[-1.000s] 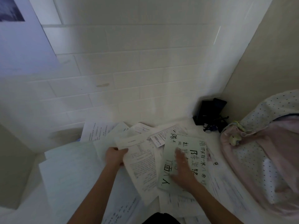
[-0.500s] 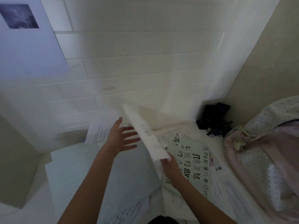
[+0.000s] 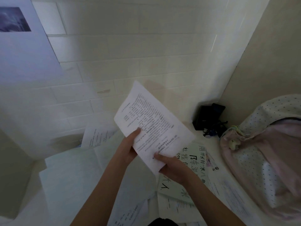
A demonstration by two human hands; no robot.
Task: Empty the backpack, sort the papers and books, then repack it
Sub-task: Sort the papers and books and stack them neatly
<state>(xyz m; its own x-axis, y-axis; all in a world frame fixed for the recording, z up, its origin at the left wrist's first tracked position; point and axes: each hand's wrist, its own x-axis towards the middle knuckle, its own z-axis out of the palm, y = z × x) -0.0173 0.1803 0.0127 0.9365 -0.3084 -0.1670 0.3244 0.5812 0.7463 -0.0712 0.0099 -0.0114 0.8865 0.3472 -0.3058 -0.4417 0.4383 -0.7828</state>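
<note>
Left hand [image 3: 128,149] and right hand [image 3: 172,167] are both gripping a printed sheet [image 3: 153,126], raised above the scattered papers [image 3: 68,176]; backpack [image 3: 267,157] is lying at the right.

Loose papers [image 3: 81,180] cover the desk; backpack [image 3: 267,157] blocks the right, black items [image 3: 208,118] the corner.

a white tabletop [image 3: 199,136] carries everything. loose papers [image 3: 76,173] lie spread under and to the left of the hands. a booklet with large black characters [image 3: 193,162] lies beneath the right hand. a pink dotted backpack [image 3: 263,152] sits far right, black items [image 3: 208,118] in the corner beyond.
</note>
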